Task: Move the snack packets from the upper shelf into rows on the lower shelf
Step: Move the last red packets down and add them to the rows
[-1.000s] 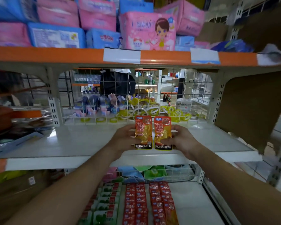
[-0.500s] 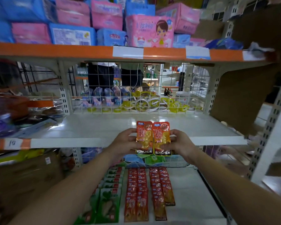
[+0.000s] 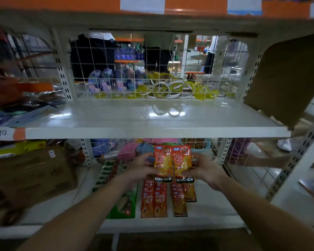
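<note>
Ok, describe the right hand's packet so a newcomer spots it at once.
Find the lower shelf with its red packet rows. Above them two orange KONCHEW packets are held upright, side by side. Yours is the right packet, in the right hand; the left hand holds its twin.

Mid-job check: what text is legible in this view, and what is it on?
"KONCHEW": bottom band of the left packet.
"KONCHEW": bottom band of the right packet.
"10": handwritten on the shelf-edge strip.
Too blurred to read: the held packets' Chinese print, the rows laid below, the carton label.
</note>
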Motion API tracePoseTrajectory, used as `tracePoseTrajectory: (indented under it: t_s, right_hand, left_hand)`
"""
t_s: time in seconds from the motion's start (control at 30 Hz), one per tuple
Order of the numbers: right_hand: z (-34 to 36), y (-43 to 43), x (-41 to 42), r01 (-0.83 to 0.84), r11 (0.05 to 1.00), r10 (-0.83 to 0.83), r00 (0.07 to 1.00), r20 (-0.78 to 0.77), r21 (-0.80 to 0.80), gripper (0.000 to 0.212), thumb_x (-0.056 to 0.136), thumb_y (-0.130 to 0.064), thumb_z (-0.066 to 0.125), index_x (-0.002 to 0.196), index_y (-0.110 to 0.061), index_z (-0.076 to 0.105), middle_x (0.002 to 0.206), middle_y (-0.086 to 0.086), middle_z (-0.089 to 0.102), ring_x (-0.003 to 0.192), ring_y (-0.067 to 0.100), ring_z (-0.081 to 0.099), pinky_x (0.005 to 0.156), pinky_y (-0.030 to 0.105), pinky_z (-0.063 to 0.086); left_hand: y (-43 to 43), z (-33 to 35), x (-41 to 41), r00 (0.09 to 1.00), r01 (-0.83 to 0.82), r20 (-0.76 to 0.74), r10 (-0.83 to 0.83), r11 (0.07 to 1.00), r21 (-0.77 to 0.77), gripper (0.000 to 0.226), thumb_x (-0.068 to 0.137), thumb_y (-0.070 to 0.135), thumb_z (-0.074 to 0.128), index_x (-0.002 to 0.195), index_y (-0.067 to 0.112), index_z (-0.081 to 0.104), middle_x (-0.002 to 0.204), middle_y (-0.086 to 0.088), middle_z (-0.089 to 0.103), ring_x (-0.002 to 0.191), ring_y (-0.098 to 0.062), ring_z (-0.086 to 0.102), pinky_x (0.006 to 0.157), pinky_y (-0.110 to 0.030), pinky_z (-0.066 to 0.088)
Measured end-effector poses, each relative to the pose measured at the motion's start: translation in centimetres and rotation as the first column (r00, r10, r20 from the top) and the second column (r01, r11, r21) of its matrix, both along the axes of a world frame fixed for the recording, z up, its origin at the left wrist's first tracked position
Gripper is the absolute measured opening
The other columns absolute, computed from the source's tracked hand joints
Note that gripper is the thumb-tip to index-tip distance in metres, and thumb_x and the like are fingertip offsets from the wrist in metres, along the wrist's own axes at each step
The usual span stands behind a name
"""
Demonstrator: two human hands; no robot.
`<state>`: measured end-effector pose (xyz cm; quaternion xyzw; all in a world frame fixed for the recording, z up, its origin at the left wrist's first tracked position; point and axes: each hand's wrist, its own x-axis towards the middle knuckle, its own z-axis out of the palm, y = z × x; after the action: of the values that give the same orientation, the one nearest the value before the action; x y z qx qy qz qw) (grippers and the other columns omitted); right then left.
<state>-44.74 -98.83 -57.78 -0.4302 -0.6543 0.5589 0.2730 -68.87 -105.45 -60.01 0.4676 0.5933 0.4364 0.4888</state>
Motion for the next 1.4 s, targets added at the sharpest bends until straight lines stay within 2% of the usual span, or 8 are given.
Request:
tracePoseTrajectory:
  t_s: [0.17,0.37,0.63,0.8,1.0,1.13,1.2,1.4]
  right_hand:
    - [-3.2,1.0,-0.1,-0.051,0.999,0.051,0.999,-0.003,-0.013,0.038,0.076,0.014,0.075,0.09,-0.02,0.065,0.076,-0.013,0.077,0.076,0.003,0.073,0.063,0.021,0.057]
    - [-8.0,4.6,-0.2,-0.011,0.999,0.013,0.999,0.042,-0.049,0.041,0.072,0.011,0.08,0.097,-0.019,0.07,0.091,0.001,0.078,0.088,0.018,0.075,0.071,0.035,0.061]
    - [-14.0,10.2,-1.5,0.005,0.997,0.004,0.991,0.134,-0.071,0.039,0.067,0.015,0.08,0.095,-0.01,0.07,0.098,0.01,0.075,0.089,0.022,0.073,0.072,0.034,0.062]
    - [-17.5,14.1,-1.4,-0.017,0.996,0.029,0.988,0.149,-0.082,0.041,0.069,0.016,0.078,0.1,-0.009,0.071,0.094,0.006,0.077,0.082,0.017,0.075,0.061,0.024,0.058]
    - [-21.2,17.9,-0.8,0.027,0.988,-0.005,0.99,0.143,-0.151,0.038,0.073,0.012,0.078,0.094,-0.017,0.067,0.083,-0.002,0.076,0.074,0.012,0.075,0.06,0.027,0.058]
    - [-23.8,19.1,0.2,0.086,0.979,-0.057,0.986,0.157,-0.183,0.035,0.075,0.009,0.078,0.097,-0.014,0.065,0.092,0.005,0.075,0.083,0.019,0.074,0.062,0.03,0.059]
    - [-25.1,19.3,1.1,0.134,0.968,-0.098,0.98,0.172,-0.213,0.039,0.075,0.008,0.079,0.105,-0.008,0.062,0.098,0.012,0.074,0.088,0.026,0.074,0.063,0.033,0.06]
    - [-27.0,19.4,4.5,0.217,0.946,-0.165,0.961,0.221,-0.239,0.051,0.074,0.003,0.083,0.116,-0.006,0.056,0.104,0.016,0.071,0.093,0.031,0.073,0.079,0.049,0.062]
  left_hand:
    - [2.2,-3.7,0.1,0.999,-0.009,-0.035,0.007,0.998,-0.06,0.05,0.074,0.001,0.08,0.111,0.033,0.068,0.113,-0.001,0.072,0.105,-0.025,0.07,0.093,-0.054,0.056]
    - [5.6,-7.5,0.5,0.999,-0.028,0.021,0.031,0.994,-0.11,0.061,0.076,-0.006,0.078,0.122,0.031,0.062,0.112,-0.005,0.073,0.1,-0.027,0.072,0.089,-0.053,0.058]
    - [9.9,-13.7,0.5,0.995,-0.045,0.08,0.057,0.989,-0.141,0.058,0.074,-0.011,0.079,0.121,0.021,0.065,0.11,-0.008,0.075,0.099,-0.028,0.073,0.084,-0.057,0.058]
    - [12.8,-17.7,0.6,0.988,-0.063,0.128,0.088,0.98,-0.187,0.06,0.076,-0.013,0.076,0.124,0.018,0.058,0.11,-0.01,0.071,0.098,-0.031,0.072,0.081,-0.051,0.061]
    - [15.5,-22.2,1.2,0.988,-0.019,0.144,0.047,0.982,-0.19,0.052,0.077,-0.01,0.076,0.12,0.017,0.063,0.113,-0.015,0.072,0.101,-0.034,0.072,0.086,-0.057,0.058]
    - [16.5,-24.1,2.7,0.996,0.045,0.08,-0.033,0.987,-0.156,0.052,0.079,-0.001,0.078,0.124,0.016,0.059,0.116,-0.011,0.07,0.102,-0.028,0.071,0.08,-0.044,0.062]
    - [17.1,-24.7,3.9,0.997,0.07,0.037,-0.066,0.987,-0.143,0.056,0.079,-0.001,0.079,0.126,0.016,0.054,0.118,-0.01,0.068,0.103,-0.024,0.069,0.072,-0.035,0.062]
    - [19.0,-26.8,7.3,0.986,0.166,-0.015,-0.168,0.981,-0.098,0.095,0.072,-0.009,0.081,0.146,0.031,0.037,0.125,-0.013,0.064,0.104,-0.027,0.07,0.075,-0.044,0.062]
